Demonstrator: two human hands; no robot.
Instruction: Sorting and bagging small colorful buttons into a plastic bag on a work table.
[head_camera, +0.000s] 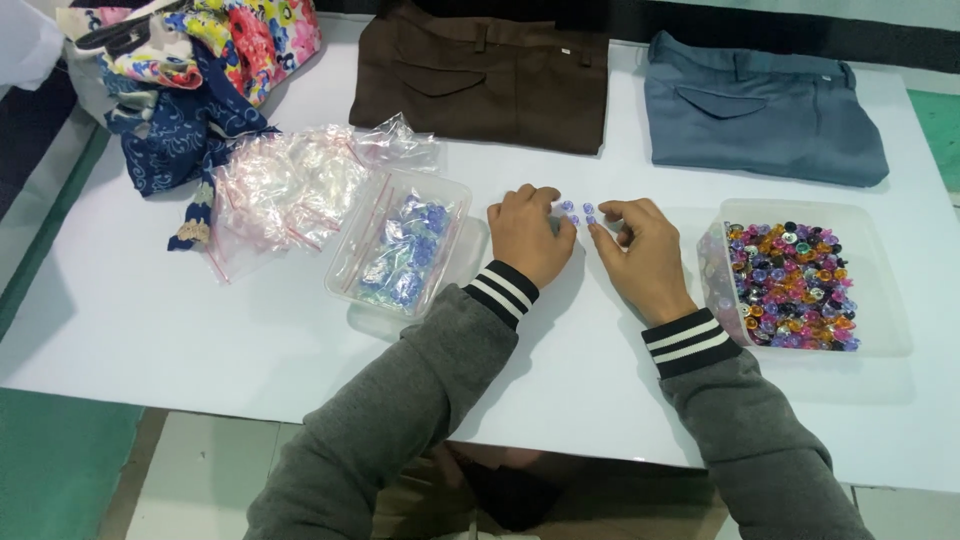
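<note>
Both my hands rest on the white table (150, 310), close together near its middle. A few small purple buttons (578, 212) lie on the table between my fingertips. My left hand (530, 235) is curled with its fingertips touching the buttons from the left. From the right, my right hand (640, 250) meets them with fingers pinched at the little group. Whether either hand holds a button is not visible.
A clear tub (880, 330) of mixed coloured buttons sits right of my right hand. Left of my left hand is a clear tub (350, 270) of bagged purple buttons, with empty plastic bags (285, 190) beside it. Folded brown trousers (480, 80), blue-grey trousers (760, 115) and floral cloth (190, 70) lie at the back.
</note>
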